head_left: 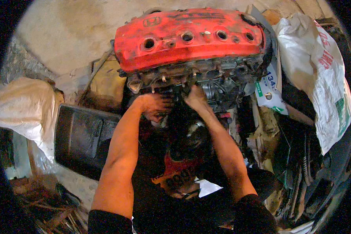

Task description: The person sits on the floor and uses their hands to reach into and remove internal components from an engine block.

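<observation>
A car engine with a red valve cover [191, 37] sits in front of me, its grimy grey block [206, 78] facing me. My left hand [156, 105] is curled against a dark part just under the block's front face. My right hand [196, 97] presses against the block beside it, fingers reaching into the shadowed gap. What either hand holds is hidden in the dark. Both forearms come up from the lower edge, bare below dark sleeves.
A black plastic tray [82, 136] lies at the left. A white sack [319, 74] stands at the right, another pale sack [25, 109] at far left. Dark hoses and parts [308, 167] pile at lower right. Concrete floor [62, 35] stretches behind.
</observation>
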{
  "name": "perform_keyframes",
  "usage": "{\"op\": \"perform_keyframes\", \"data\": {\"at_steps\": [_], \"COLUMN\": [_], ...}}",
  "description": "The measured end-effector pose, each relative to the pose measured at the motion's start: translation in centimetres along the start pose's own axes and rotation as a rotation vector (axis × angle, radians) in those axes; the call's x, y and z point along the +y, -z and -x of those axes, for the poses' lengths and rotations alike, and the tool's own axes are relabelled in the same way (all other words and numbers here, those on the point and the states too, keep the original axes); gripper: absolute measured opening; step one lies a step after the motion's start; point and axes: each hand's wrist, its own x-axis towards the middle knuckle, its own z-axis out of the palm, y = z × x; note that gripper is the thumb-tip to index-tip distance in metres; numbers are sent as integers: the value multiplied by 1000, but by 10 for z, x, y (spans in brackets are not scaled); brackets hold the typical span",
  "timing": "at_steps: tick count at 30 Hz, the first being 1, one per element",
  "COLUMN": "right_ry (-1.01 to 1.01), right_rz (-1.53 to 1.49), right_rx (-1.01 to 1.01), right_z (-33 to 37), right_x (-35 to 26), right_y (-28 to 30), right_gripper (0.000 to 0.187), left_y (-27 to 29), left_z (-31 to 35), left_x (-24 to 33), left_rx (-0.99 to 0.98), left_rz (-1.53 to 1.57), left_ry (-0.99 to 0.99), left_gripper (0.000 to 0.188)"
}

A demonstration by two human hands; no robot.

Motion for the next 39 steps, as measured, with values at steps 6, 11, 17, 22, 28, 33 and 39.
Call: {"op": "perform_keyframes", "data": {"at_steps": [6, 11, 17, 22, 28, 33, 39], "right_ry": [273, 311, 116, 394, 178, 83, 384], "right_rz": [159, -228, 172, 141, -26, 141, -71], "right_rx": [665, 511, 2, 580, 548, 384, 695], "right_z": [-2, 3, -17, -1, 1, -13, -10], "right_x": [32, 22, 9, 44, 9, 36, 42], "right_y": [-63, -48, -4, -54, -39, -48, -58], "right_gripper": [30, 38, 42, 40, 43, 44, 42], "left_y": [11, -9, -13, -3, -14, 2, 9], "left_z": [-5, -3, -5, -9, -6, -11, -9], "left_x": [-4, -11, -12, -9, -15, -9, -7], "left_rx": [-1, 189, 211, 119, 138, 19, 75], "left_rz": [73, -61, -146, -188, -162, -37, -59], "left_ry": [-17, -127, -257, -208, -254, -133, -119], "left_gripper": [56, 55, 54, 54, 56, 57, 62]}}
